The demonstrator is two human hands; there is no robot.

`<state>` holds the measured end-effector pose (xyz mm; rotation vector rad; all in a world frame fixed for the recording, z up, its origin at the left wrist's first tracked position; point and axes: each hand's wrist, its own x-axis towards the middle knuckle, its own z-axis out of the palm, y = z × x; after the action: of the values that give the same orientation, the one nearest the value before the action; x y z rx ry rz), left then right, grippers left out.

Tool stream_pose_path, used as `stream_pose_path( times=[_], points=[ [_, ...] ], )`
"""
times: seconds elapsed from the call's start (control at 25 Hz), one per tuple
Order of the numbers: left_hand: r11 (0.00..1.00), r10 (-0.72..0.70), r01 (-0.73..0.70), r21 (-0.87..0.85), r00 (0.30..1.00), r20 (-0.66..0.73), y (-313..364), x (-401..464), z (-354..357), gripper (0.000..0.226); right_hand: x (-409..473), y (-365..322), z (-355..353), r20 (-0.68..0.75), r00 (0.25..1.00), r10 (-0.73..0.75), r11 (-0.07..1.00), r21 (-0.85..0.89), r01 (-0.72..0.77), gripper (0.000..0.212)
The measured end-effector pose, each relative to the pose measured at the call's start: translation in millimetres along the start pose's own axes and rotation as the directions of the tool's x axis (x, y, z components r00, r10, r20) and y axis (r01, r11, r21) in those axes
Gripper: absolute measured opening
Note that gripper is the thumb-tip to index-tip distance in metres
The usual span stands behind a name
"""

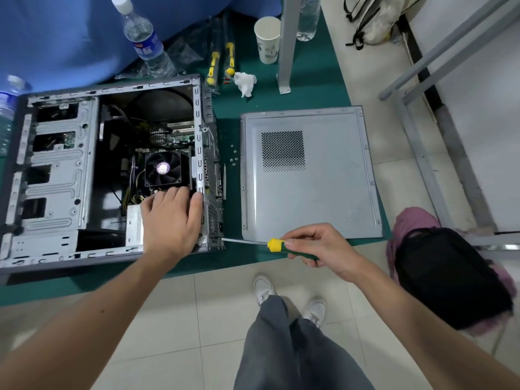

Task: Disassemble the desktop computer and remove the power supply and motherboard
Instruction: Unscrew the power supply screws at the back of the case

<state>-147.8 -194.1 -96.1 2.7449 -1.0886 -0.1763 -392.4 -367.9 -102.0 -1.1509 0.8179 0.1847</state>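
An open desktop computer case (112,170) is lying on its side at the left of a green table (309,88), its near edge running along the table's front edge. Inside it, a CPU cooler fan (163,168) is sitting on the motherboard (174,136), and the silver power supply (134,225) is occupying the case's near right corner, beside the drive-bay rack (53,170) on the left. The left hand (168,220) is lying flat on the power supply with its fingers extended and relaxed, the fingertips reaching toward the fan and the case's right wall. The right hand (318,246) is gripping the yellow-and-green handle of a screwdriver (270,244), fingers curled around it; the shaft is pointing left, with its tip meeting the rear panel at the case's near right corner. The removed side panel (309,175) is lying flat at the table's right front corner, just beside the case. Several loose screws (233,156) are resting on the table between case and panel. Toward the back edge are lying two packaged screwdrivers (221,63), a crumpled tissue (245,83), a paper cup (267,39) and a water bottle (145,40). A black bag (447,277) is resting on the floor at the right.
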Motion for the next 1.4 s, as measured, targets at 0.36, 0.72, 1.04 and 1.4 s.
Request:
stream_pose_path(
  times=[0.36, 0.72, 1.04, 1.4],
  points=[
    [1.000, -0.016, 0.016, -0.006, 1.000, -0.014, -1, 2, 2, 0.043, 9, 3, -2, 0.056, 0.998, -0.019, 1.000, -0.019, 0.020, 0.011],
    [1.000, -0.017, 0.017, -0.018, 0.999, -0.027, -1, 2, 1, 0.043, 15, 1, -5, 0.074, 0.997, -0.022, 1.000, -0.020, 0.024, 0.026],
    [1.000, -0.012, 0.012, -0.015, 0.999, -0.032, -2, 3, 2, 0.042, 15, -4, -7, 0.099, 0.995, -0.007, 0.999, -0.041, 0.011, 0.020],
    [1.000, -0.013, 0.013, -0.012, 0.999, -0.029, -3, 3, 2, 0.043, 36, -45, -17, 0.210, 0.965, 0.157, 0.975, -0.191, -0.117, 0.039]
  ],
)
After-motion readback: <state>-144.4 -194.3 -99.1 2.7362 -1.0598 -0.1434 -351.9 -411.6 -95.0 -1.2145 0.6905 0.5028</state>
